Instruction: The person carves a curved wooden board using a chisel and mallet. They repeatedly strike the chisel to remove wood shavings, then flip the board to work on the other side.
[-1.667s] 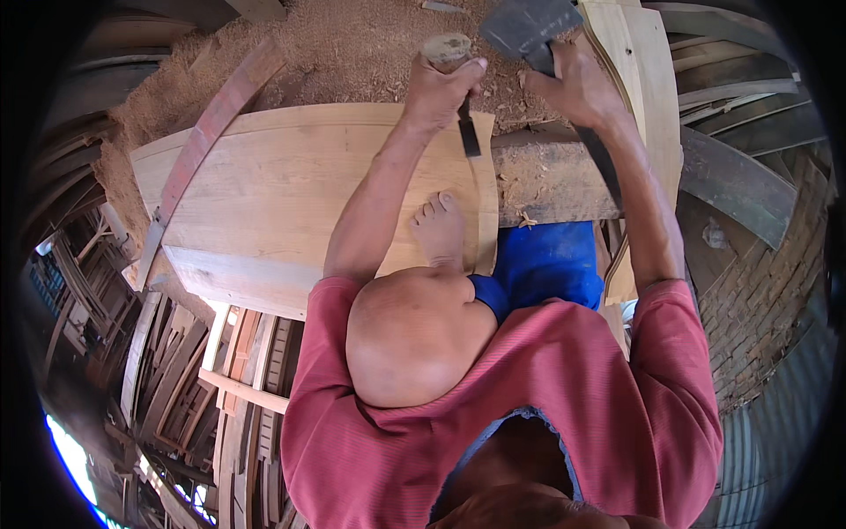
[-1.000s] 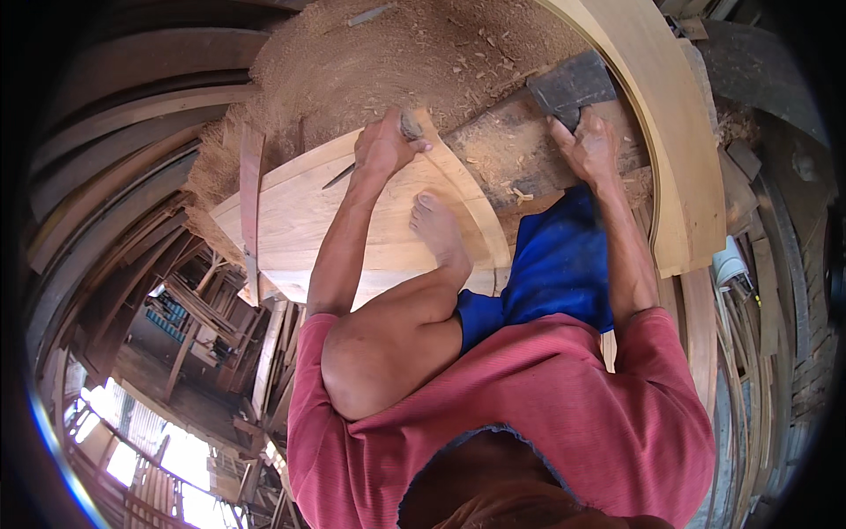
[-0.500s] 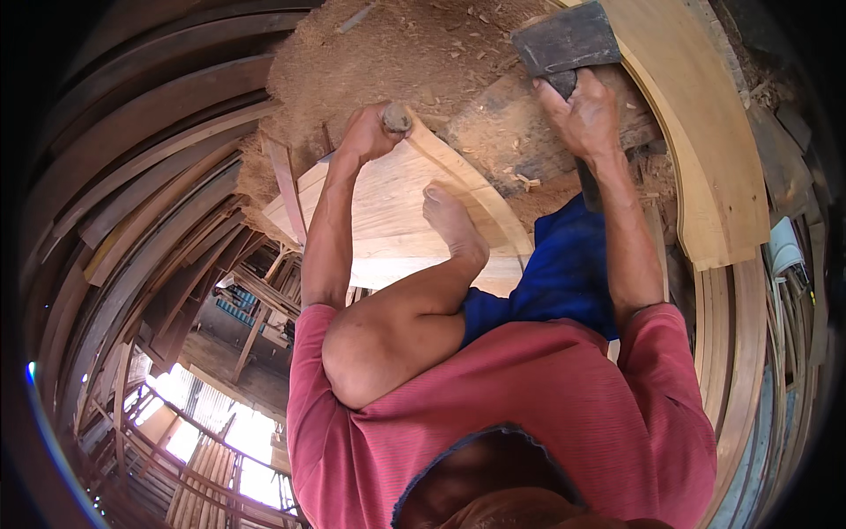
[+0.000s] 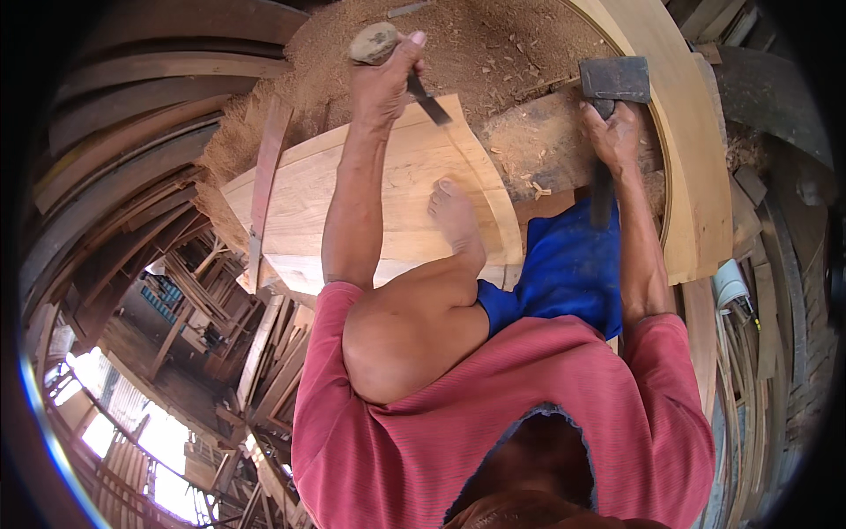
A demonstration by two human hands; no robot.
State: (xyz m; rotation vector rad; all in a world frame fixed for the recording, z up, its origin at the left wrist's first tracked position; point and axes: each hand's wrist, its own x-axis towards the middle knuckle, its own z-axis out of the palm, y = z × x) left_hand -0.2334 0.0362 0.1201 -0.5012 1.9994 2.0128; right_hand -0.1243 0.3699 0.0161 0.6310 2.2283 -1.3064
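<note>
My left hand (image 4: pixel 381 78) grips a chisel (image 4: pixel 429 99) by its worn wooden handle, the dark blade angled down onto the top edge of a pale curved wooden board (image 4: pixel 300 203). My right hand (image 4: pixel 614 132) holds a hatchet (image 4: pixel 614 79) by its handle, the dark metal head lifted above a rough log (image 4: pixel 546 132). My bare foot (image 4: pixel 456 212) presses on the board, knee bent up beneath me.
Sawdust and wood chips (image 4: pixel 493 40) cover the ground beyond the board. A wide curved plank (image 4: pixel 696 176) arcs along the right. A thin dark slat (image 4: pixel 264 176) leans over the board's left end. Stacked timber (image 4: pixel 176 291) lies at the left and below.
The view has swung back toward the left. My left hand with the chisel has risen to the board's top edge, and my right hand keeps the hatchet raised over the log.
</note>
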